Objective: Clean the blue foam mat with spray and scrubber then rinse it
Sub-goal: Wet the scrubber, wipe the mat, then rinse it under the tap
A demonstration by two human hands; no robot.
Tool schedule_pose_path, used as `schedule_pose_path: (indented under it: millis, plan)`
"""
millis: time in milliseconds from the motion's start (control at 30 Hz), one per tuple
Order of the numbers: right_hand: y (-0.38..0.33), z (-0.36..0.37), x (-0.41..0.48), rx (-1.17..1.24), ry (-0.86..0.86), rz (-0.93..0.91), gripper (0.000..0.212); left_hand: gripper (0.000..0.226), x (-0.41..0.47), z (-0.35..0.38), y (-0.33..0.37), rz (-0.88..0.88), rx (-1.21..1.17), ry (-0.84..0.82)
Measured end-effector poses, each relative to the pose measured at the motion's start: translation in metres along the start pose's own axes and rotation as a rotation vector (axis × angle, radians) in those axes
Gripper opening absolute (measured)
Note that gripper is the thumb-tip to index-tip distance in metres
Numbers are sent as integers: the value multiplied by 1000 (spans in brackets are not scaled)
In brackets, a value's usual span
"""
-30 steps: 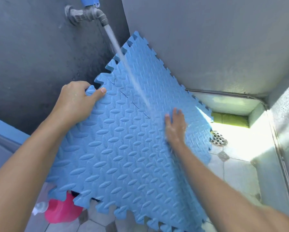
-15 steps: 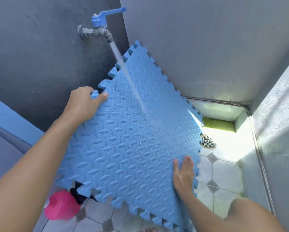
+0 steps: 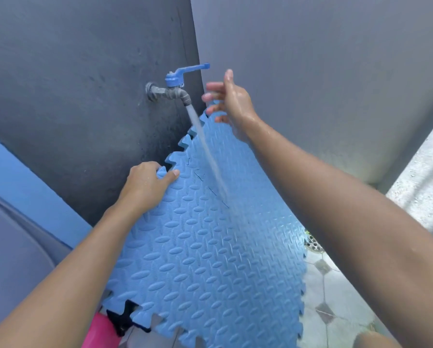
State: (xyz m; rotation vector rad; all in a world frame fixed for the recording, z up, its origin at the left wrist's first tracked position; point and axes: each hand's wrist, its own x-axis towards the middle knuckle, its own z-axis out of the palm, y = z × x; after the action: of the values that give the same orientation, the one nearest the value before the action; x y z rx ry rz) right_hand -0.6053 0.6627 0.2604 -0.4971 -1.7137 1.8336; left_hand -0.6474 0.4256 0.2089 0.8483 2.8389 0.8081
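The blue foam mat (image 3: 205, 259), with a raised oval pattern and jigsaw edges, stands tilted under a grey wall tap (image 3: 171, 92) with a blue lever handle (image 3: 190, 70). Water (image 3: 207, 151) runs from the spout onto the mat's upper part. My left hand (image 3: 145, 184) grips the mat's left toothed edge, thumb on the front face. My right hand (image 3: 229, 96), wet and with fingers spread, is raised beside the tap's lever, just above the mat's top corner, holding nothing.
A pink bottle (image 3: 101, 331) stands on the floor behind the mat's lower left corner. A round metal drain (image 3: 314, 244) sits in the tiled floor (image 3: 330, 292) at right. Dark wall behind the tap, grey wall to the right, rough concrete ledge (image 3: 421, 182) far right.
My right hand left the mat's lower right edge and rose to beside the tap lever. The view tilted upward. My left hand kept its grip on the mat.
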Motion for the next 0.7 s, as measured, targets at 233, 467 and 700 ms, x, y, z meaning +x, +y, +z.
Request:
schedule_pose_path:
  millis: [233,467,700]
  plan:
    - [-5,33,31,-57,63,-176,48,55,4,3,-5,36,0,-26]
    - [3,44,61,-171,-103,-56,54,44,7,7,-14,57,-44,-77]
    - [-8,-15,45,-1077,-455,-10,41,36,-15,-20,40,132,-68,-189]
